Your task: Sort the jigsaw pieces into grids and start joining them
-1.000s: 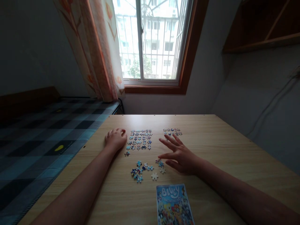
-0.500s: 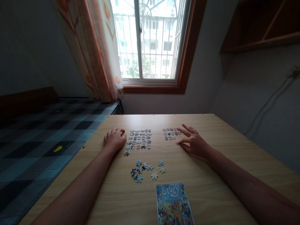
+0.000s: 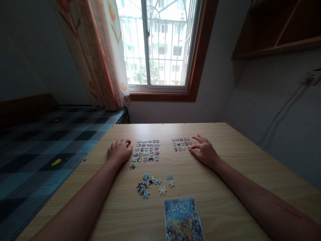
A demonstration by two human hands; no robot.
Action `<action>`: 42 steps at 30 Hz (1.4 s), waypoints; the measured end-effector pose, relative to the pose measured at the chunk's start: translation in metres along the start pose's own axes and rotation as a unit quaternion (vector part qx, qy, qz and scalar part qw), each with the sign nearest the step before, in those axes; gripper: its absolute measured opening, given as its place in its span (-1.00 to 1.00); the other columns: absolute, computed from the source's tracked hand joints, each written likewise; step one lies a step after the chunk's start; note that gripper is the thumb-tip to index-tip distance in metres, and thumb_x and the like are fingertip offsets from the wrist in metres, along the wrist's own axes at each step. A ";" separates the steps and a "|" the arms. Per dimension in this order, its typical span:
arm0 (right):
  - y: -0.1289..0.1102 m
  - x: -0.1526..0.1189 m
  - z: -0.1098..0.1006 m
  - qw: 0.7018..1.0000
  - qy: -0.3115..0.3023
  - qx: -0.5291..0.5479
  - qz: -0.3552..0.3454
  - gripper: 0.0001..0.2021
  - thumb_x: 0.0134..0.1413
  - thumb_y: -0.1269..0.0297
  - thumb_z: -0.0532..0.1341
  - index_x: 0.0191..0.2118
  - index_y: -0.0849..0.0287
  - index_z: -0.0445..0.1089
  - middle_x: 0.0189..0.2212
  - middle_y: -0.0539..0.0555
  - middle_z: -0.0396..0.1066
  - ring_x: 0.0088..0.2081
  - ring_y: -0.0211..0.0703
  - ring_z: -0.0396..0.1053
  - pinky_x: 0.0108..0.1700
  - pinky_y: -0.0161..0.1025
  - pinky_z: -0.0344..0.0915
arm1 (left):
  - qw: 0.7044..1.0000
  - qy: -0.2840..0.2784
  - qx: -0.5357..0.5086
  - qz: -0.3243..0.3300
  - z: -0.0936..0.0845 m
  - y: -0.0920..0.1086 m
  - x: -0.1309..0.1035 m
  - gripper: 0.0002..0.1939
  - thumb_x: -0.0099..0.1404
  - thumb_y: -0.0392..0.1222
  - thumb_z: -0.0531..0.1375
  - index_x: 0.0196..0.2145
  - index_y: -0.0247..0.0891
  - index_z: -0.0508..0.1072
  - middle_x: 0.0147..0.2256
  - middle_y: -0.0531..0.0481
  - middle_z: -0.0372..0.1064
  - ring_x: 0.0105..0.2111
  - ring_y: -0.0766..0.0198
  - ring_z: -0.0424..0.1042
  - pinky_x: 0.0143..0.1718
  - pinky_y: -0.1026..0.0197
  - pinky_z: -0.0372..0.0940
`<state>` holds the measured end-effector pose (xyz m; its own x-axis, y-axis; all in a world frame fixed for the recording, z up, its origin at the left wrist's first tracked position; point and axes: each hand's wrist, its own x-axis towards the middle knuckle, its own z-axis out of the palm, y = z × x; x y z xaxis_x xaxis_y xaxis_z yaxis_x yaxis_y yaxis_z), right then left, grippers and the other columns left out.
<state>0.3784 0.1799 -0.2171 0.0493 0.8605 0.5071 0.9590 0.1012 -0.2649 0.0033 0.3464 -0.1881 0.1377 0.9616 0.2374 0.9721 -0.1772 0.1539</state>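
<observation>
My right hand [image 3: 203, 151] is at the right end of the smaller block of jigsaw pieces [image 3: 181, 144], its thumb and index finger on a small jigsaw piece [image 3: 189, 148] at the end of the nearest row. Its other fingers are stretched out above the table. My left hand [image 3: 119, 150] rests on the tabletop, loosely curved, with nothing seen in it. It lies just left of the larger block of jigsaw pieces [image 3: 146, 150], which is set out in several rows. A few pieces [image 3: 132, 166] sit together below that block's left corner.
Closer to me lies a loose pile of jigsaw pieces [image 3: 144, 189], with a pale piece [image 3: 163, 190] and two others to its right. A Bluey picture box [image 3: 184, 219] lies at the front of the wooden table [image 3: 225, 207]. A bed [image 3: 50, 147] stands left.
My right hand has moved slightly away from me, bringing the small jigsaw piece up to the nearest row's end. My left hand stays resting. The whole view has shifted slightly.
</observation>
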 end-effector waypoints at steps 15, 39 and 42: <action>0.003 0.002 0.005 1.000 0.014 -0.012 -0.017 -0.86 0.13 0.21 0.27 -0.30 -0.02 0.63 0.19 0.09 0.31 0.28 0.19 0.11 0.22 0.22 0.12 | 1.000 0.003 -0.002 -0.004 0.000 0.001 0.001 -0.61 0.28 -0.02 0.04 -0.03 -0.11 0.49 0.09 -0.08 0.38 0.08 -0.05 0.30 0.11 -0.03 0.16; -0.095 -0.023 -0.023 0.940 -0.090 0.066 -0.323 -0.64 0.05 0.42 0.30 -0.08 -0.18 0.53 0.32 -0.11 0.09 0.38 0.02 -0.06 0.35 0.21 -0.08 | 1.000 0.000 -0.005 -0.004 0.000 0.001 0.000 -0.61 0.27 -0.02 0.05 -0.03 -0.11 0.50 0.08 -0.11 0.39 0.06 -0.05 0.31 0.10 -0.02 0.16; -0.093 -0.022 -0.020 0.943 -0.102 0.062 -0.310 -0.69 0.03 0.41 0.33 -0.13 -0.15 0.55 0.32 -0.11 0.10 0.39 0.07 -0.09 0.34 0.27 -0.08 | 1.000 0.001 -0.008 -0.003 -0.002 0.002 -0.001 -0.61 0.26 -0.03 0.05 -0.04 -0.11 0.50 0.08 -0.11 0.39 0.06 -0.05 0.30 0.10 -0.01 0.15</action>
<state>0.2940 0.1416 -0.1873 -0.5780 0.6933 0.4304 0.7446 0.6639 -0.0694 0.0049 0.3444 -0.1864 0.1306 0.9623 0.2386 0.9698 -0.1740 0.1712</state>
